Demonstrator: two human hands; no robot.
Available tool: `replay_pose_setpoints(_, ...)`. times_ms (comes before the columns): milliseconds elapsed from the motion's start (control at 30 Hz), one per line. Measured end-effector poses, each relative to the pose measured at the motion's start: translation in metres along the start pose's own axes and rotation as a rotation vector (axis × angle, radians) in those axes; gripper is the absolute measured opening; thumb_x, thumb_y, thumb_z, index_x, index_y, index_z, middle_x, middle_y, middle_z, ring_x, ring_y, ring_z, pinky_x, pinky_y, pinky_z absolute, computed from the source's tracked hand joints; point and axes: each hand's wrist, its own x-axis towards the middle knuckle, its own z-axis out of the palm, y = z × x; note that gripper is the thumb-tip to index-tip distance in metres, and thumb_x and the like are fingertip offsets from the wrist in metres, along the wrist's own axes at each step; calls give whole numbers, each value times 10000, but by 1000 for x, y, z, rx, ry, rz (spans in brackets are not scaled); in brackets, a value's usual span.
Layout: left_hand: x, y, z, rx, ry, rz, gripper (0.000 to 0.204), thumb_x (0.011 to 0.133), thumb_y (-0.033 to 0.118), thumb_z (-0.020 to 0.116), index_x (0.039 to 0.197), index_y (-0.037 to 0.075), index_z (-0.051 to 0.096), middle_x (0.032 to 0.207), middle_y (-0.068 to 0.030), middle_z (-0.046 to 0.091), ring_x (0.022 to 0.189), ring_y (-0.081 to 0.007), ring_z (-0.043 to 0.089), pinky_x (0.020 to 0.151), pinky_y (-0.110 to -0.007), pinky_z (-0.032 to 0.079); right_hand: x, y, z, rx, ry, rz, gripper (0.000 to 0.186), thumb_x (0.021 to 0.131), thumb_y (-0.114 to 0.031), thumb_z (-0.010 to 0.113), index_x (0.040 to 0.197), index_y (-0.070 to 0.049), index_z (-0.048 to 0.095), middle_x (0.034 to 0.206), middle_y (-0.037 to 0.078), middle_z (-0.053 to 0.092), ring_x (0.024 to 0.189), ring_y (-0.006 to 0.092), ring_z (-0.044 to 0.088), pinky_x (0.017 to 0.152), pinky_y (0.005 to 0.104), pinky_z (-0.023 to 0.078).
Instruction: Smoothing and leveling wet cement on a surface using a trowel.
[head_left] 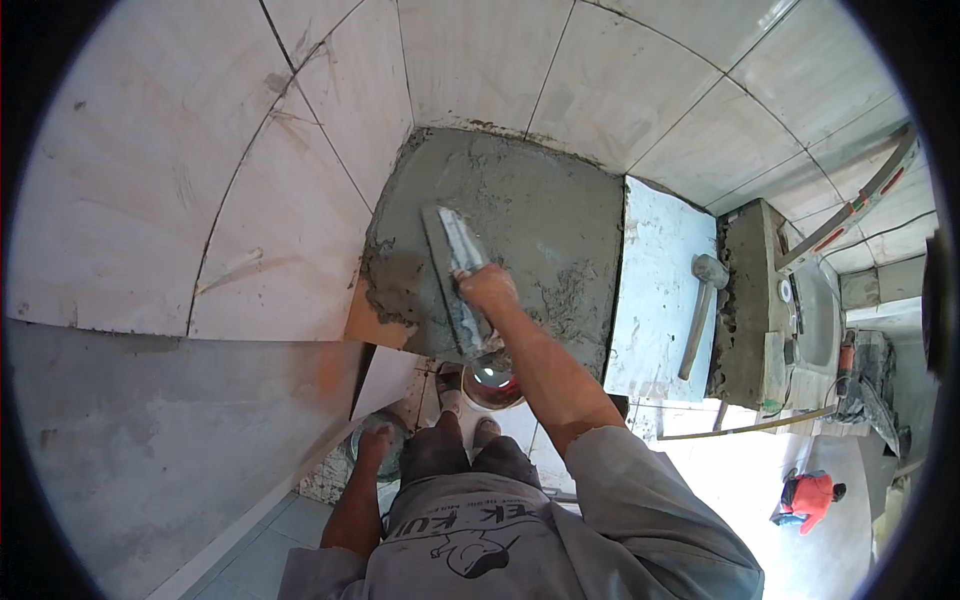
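My right hand [487, 288] is closed around the handle of a plastering trowel [462, 248]. Its long blade, smeared with grey mortar, lies against the left part of a wet mortar bed [535, 215]. The bed is mostly smooth, with a rougher patch toward its right front. My left hand [374, 442] hangs low at my left side, beside a grey bucket [395, 455]; its fingers are too small and dim to read. A round, shiny bowl-like container [492, 385] stands near my feet, just in front of the mortar's near edge.
Tiled walls [300, 200] enclose the mortar at the left and back. On its right, a pale board [660, 290] carries a mallet [703, 305]. Beyond are a sink [820, 310] and a long spirit level [850, 212]. A person in red [810, 497] is farther off at the lower right.
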Motion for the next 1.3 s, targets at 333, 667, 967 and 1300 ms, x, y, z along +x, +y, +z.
replay_pose_setpoints(333,50,8,7,-60,27,172,297,880,292,559,917,15,660,762,-131,652,729,-256,631,719,-368,487,-69,56,-24,-212,40,-177,511,853,-420,564,1045,52,529,913,263,649,918,393,638,812,467,498)
replay_pose_setpoints(667,52,42,25,11,-66,286,299,905,263,540,990,0,655,805,-129,658,738,-244,632,736,-337,492,18,81,-66,-267,233,-101,452,876,-402,545,1033,21,532,939,219,660,915,359,648,823,433,495)
replay_pose_setpoints(967,69,-36,-21,-46,-60,88,254,881,249,519,838,24,628,717,-132,600,658,-228,584,665,-372,456,87,81,-122,-115,325,200,396,861,-364,551,991,-10,675,1053,182,661,1003,330,635,871,397,498)
replay_pose_setpoints(1300,46,35,-15,-206,-101,53,302,868,257,552,963,-10,657,742,-54,628,678,-166,567,672,-327,459,79,115,-118,13,334,269,407,842,-347,545,1013,-1,673,1074,212,644,1033,359,613,877,414,492)
